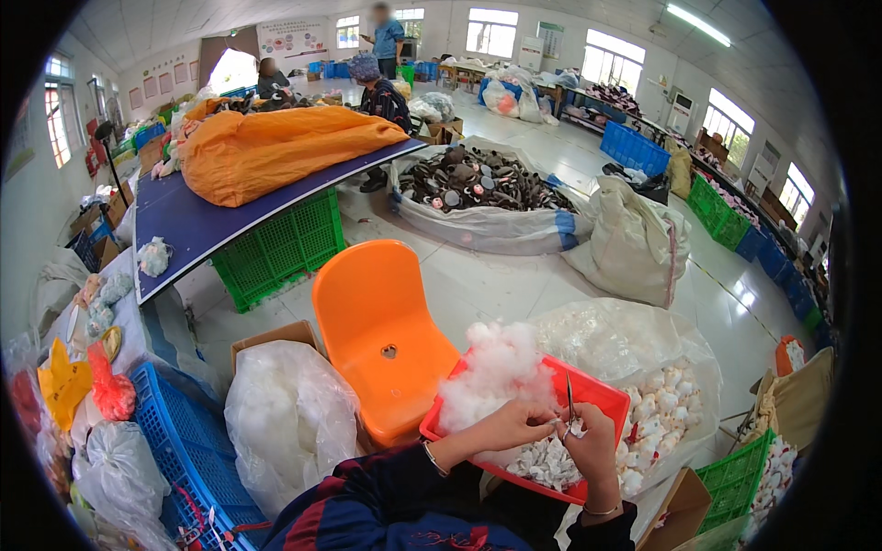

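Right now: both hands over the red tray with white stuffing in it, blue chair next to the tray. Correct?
Not quite: the chair is orange, not blue, as the head view shows. The rest stands: left hand and right hand are over the red tray with white stuffing in it.

- Bright daylight enters through several windows (612, 61), their panes washed out.
- A ceiling tube (698, 25) glows at upper right.
- Glare spots the glossy floor (726, 275).
- Soft shade lies beneath the blue worktop (165, 211).
- Fisheye distortion bends straight edges within a black rim.
- The fingers (593, 430) look fairly sharp; a standing person's head (380, 12) is blurred.
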`<state>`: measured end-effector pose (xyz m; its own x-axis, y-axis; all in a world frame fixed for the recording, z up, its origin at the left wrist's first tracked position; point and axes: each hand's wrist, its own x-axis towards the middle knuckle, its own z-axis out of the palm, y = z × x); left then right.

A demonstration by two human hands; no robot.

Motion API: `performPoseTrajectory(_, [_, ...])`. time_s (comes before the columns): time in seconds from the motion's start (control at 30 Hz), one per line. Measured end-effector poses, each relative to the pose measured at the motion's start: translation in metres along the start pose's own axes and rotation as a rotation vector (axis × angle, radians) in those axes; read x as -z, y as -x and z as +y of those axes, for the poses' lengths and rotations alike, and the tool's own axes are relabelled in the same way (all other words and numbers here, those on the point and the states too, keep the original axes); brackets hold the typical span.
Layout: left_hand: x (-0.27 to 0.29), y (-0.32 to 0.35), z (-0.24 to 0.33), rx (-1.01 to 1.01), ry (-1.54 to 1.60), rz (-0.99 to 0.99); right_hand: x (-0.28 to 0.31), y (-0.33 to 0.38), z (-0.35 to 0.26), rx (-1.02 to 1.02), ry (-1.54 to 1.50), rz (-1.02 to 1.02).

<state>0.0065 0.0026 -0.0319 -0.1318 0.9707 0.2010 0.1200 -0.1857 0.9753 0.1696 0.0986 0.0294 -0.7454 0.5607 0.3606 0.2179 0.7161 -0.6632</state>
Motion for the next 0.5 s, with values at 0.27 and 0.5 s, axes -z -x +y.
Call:
performPoseTrajectory(0.27, [0.024, -0.003, 0.017, 0.172, 0.384, 0.279, 0.011, -0.002, 0.005, -0.144, -0.110, 0.049])
performPoseTrajectory(0.5, [0.042, 0.005, 0.040, 0.215, 0.594, 0.291, 0.026, 0.001, -0.003, 0.107, 0.199, -0.097])
